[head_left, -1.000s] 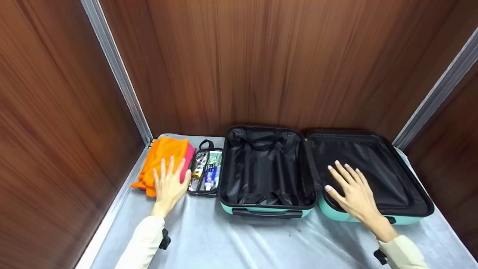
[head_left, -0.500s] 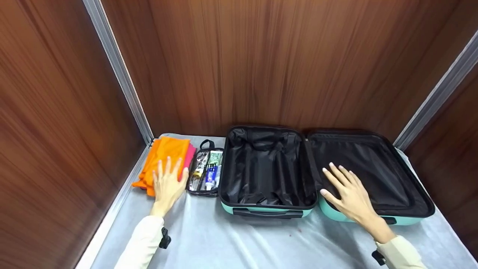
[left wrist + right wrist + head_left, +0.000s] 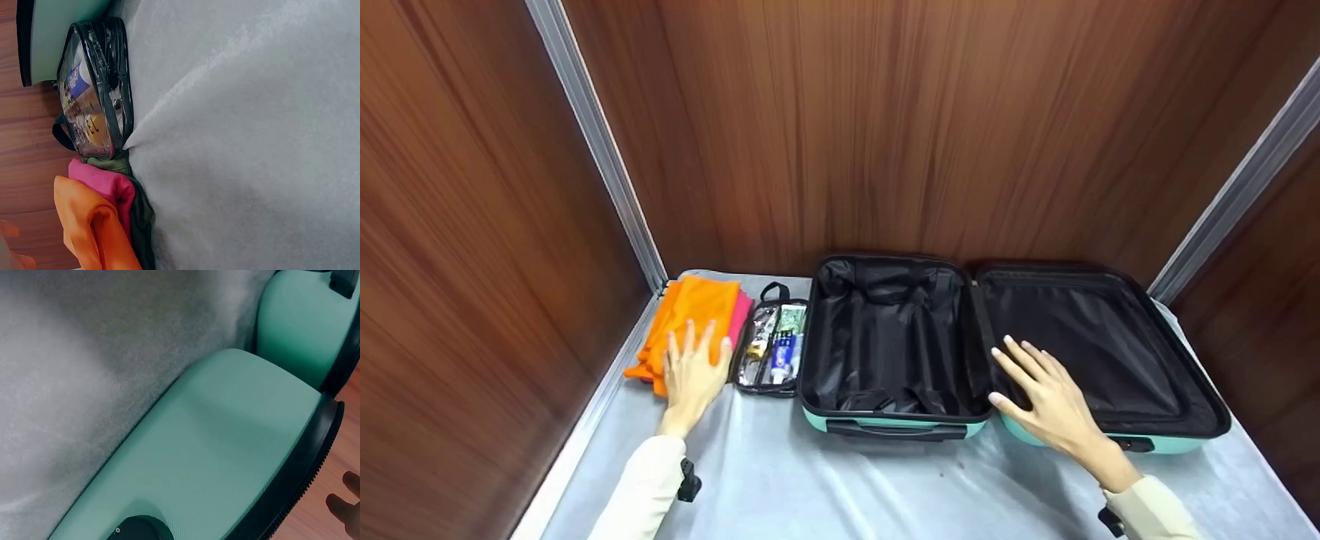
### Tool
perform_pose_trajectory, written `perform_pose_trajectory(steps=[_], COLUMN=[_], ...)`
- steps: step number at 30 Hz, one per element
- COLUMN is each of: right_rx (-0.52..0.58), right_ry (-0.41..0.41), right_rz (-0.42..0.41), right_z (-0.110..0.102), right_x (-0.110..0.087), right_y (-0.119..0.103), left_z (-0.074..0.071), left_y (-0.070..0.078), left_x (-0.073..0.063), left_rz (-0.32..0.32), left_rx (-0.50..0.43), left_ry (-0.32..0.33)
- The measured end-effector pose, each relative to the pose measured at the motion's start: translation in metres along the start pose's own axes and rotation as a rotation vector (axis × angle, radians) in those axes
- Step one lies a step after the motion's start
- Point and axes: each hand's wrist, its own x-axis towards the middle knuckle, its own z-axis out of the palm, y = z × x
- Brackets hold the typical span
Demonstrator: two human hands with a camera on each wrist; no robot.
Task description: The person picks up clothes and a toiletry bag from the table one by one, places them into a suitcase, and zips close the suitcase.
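Observation:
My left hand (image 3: 694, 382), fingers spread and straight, hovers at the near edge of a stack of folded clothes. Orange cloth (image 3: 701, 296) tops the stack, pink cloth (image 3: 742, 309) lies beneath, and dark green cloth (image 3: 142, 219) shows at the bottom in the left wrist view. Beside it lies a clear toiletry bag (image 3: 769, 356) with black trim, holding tubes. An opened mint-green suitcase has a black-lined left half (image 3: 885, 337) and right half (image 3: 1087, 315). My right hand (image 3: 1050, 405), fingers straight, hovers over the right half's near left corner. Neither hand holds anything.
Wood-grain panels (image 3: 885, 127) enclose the back and sides, with metal corner posts (image 3: 596, 135). A light grey cloth (image 3: 810, 495) covers the surface. The suitcase handle (image 3: 896, 431) faces the near side.
My right hand has moved left and slightly nearer, toward the middle of the suitcase. My left hand has drawn slightly back and left. The clothes, bag and suitcase stay put.

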Motion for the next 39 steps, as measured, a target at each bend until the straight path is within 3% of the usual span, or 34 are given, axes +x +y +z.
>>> perform_pose_trajectory(steps=[14,23,39], right_rx=[0.007,0.013,0.038], right_ry=[-0.11,-0.113,-0.125], right_rz=[0.02,0.032,0.142], right_z=[0.01,0.022,0.032], right_x=[-0.003,-0.007,-0.002], right_y=[-0.002,-0.003,0.003], left_z=[0.001,-0.002,-0.003], left_y=[-0.006,-0.009,-0.012], left_x=[0.0,-0.001,-0.003], left_rz=[-0.036,-0.065,-0.1], left_rx=[-0.023,-0.029,-0.063], left_ry=[0.044,0.053,0.027])
